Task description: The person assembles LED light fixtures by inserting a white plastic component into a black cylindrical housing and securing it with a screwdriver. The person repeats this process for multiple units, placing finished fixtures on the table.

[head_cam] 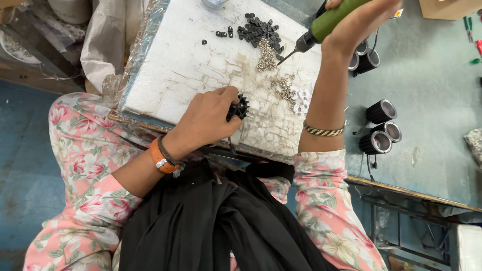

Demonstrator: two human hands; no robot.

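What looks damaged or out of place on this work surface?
The white foam board is cracked all over and stained brownish near the loose screws. Nothing is spilled: the black parts and screws lie in small piles.

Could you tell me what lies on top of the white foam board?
On the white foam board lie black clips, screws and white washers. The left hand hides whatever is beneath it.

Black finned part (240, 109) on white board; green screwdriver (329, 22) tilted.
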